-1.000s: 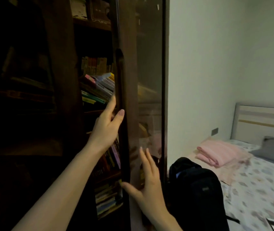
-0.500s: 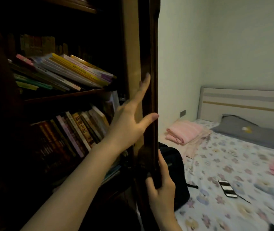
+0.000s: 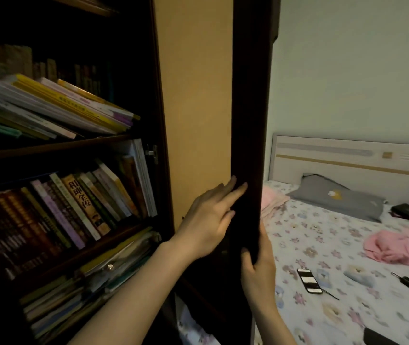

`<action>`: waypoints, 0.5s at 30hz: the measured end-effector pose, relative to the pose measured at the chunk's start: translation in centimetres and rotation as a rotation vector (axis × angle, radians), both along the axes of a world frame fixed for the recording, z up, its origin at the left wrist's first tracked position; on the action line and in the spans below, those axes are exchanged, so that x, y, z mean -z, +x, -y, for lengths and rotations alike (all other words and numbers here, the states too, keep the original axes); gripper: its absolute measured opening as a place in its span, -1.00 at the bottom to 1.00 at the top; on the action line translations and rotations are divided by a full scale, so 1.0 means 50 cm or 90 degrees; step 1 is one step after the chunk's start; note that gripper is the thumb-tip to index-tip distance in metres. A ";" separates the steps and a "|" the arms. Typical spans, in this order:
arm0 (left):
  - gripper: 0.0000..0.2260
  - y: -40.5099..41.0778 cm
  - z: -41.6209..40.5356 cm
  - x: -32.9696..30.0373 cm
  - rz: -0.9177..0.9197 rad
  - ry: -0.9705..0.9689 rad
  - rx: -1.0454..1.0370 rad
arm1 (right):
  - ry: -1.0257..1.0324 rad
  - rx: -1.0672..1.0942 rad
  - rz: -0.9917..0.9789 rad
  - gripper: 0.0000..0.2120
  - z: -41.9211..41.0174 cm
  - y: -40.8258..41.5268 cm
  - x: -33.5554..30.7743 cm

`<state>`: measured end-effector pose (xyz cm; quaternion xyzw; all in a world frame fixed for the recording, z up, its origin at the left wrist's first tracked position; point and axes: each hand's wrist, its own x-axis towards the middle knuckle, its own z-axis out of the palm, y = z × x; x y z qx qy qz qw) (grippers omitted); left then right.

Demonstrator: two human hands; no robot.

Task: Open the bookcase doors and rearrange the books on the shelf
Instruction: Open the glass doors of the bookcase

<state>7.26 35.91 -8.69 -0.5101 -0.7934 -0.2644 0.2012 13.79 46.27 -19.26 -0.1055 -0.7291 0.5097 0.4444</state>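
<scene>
The dark wooden bookcase door (image 3: 248, 95) stands swung wide open, edge-on to me. My left hand (image 3: 208, 220) lies against its inner face with straight fingers pointing up and right. My right hand (image 3: 258, 267) grips the door's outer edge lower down, fingers curled round it. The shelves are exposed on the left: a slanting pile of thin yellow and white books (image 3: 56, 108) on the upper shelf, leaning upright books (image 3: 86, 202) on the middle shelf, and flat stacked books and folders (image 3: 84, 287) below.
A tan side panel (image 3: 193, 108) sits between shelves and door. A bed (image 3: 347, 282) with a flowered sheet fills the right, carrying a grey pillow (image 3: 335, 197), pink cloth (image 3: 402, 247), a phone (image 3: 309, 280) and a key fob (image 3: 408, 282).
The door has swung from nearly closed to fully open. My right hand went from flat on the glass to gripping the door's edge. My left hand slid lower along the door.
</scene>
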 end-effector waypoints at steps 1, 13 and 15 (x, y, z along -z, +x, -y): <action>-0.50 -0.008 0.011 0.005 0.008 -0.012 -0.004 | 0.005 0.035 -0.003 -0.31 0.005 -0.001 0.002; -0.67 -0.076 0.362 0.011 0.023 0.073 -0.269 | 0.172 -0.258 0.092 -0.39 0.328 -0.096 0.039; -0.72 -0.079 0.436 0.015 -0.003 0.079 -0.347 | 0.164 -0.353 0.122 -0.48 0.388 -0.127 0.031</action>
